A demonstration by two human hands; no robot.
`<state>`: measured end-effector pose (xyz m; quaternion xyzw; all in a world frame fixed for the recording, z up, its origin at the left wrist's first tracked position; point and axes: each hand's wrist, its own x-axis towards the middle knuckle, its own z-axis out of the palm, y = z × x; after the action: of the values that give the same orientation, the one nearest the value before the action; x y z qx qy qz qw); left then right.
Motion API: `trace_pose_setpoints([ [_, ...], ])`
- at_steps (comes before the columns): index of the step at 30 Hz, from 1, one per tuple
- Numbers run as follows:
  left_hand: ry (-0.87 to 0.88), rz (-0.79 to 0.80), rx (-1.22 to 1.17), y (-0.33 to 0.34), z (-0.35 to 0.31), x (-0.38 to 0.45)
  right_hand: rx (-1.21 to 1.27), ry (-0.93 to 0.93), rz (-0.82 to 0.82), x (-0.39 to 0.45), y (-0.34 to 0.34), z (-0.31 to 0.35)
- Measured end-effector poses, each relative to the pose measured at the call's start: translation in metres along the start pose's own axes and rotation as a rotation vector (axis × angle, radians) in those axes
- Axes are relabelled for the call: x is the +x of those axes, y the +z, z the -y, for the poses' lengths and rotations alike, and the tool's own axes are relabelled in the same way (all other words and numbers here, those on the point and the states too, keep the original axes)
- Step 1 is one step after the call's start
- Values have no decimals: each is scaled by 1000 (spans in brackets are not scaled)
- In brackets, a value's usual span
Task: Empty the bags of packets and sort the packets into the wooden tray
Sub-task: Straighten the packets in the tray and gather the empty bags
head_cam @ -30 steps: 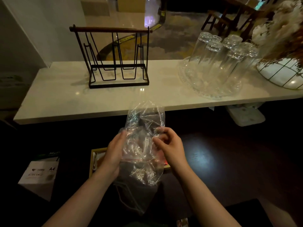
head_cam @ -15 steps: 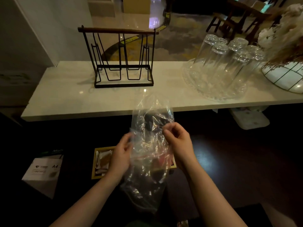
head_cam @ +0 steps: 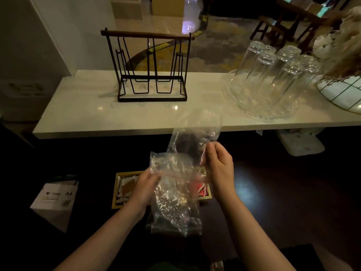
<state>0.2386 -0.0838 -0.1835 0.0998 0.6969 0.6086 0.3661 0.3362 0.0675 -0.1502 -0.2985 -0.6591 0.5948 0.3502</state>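
1. Left hand [head_cam: 145, 185] and right hand [head_cam: 218, 165] each pinch the clear bag [head_cam: 175, 184], grip closed on plastic, likely to spread it
2. It hangs over the wooden tray [head_cam: 117, 189] so packets [head_cam: 127, 187] drop in; contents seem dark, unclear

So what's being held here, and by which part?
Clear plastic bags, held over the wooden tray. The left hand grips the left edge near the red zip line; the right hand pinches crumpled plastic higher up on the right.
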Motion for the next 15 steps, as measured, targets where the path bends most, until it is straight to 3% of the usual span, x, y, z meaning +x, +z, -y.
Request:
trace_pose_setpoints([
  [3, -14, -7, -132, -7, -9, 0, 36, 94, 181, -15, 0, 1],
  [5, 5, 3, -168, -8, -16, -2, -163, 156, 234, -24, 3, -13],
  [7, -4, 28, -219, -6, -20, -4, -234, 239, 222, -31, 6, -24],
  [10, -61, 28, -289, -5, -21, -7, -15, 358, 205, -38, 10, -28],
  [12, -86, 49, -270, -7, -19, -5, -21, 341, 133, -41, 12, -28],
  [15, 19, 108, -257, -4, -21, -8, -148, 231, 33, -42, 13, -26],
])
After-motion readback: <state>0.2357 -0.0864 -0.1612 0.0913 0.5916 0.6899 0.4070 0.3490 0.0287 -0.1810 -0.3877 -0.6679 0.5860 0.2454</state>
